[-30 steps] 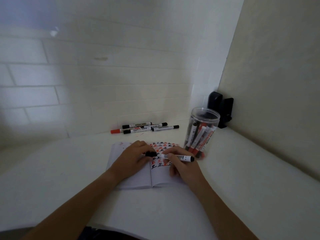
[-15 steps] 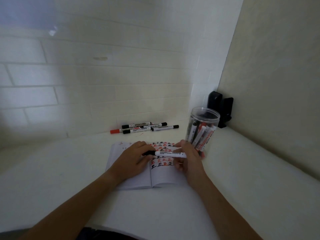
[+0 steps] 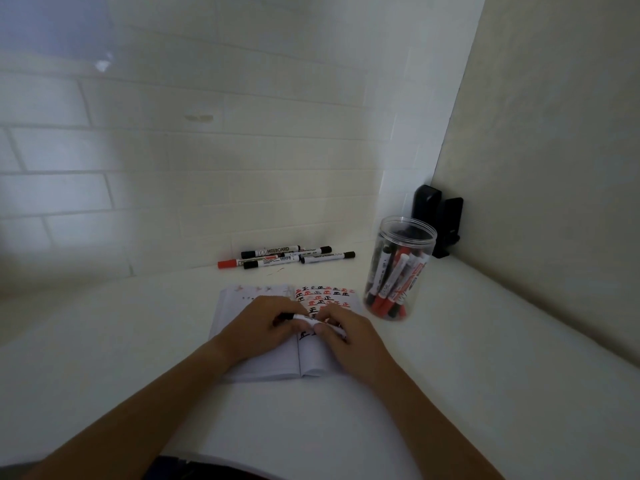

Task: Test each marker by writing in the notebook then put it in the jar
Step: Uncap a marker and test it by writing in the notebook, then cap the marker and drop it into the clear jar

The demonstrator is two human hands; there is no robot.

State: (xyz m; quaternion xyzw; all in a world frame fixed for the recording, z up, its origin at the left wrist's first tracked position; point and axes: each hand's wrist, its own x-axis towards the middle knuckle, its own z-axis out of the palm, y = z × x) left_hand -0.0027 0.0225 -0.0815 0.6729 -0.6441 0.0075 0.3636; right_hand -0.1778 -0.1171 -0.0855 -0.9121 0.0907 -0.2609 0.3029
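Gripping one marker point(image 3: 304, 319) with both hands, left hand point(image 3: 263, 323) curled round its black cap end, right hand point(image 3: 346, 332) round the barrel, I hold it over the notebook point(image 3: 263, 367). Capping seems underway; next, the jar point(image 3: 398, 271) beyond, then the loose markers point(image 3: 284, 257) by the wall.

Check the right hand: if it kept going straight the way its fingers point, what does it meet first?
The right hand points left, gripping the marker; the left hand, holding the marker's other end over the notebook, looks first in line. Depth unclear.
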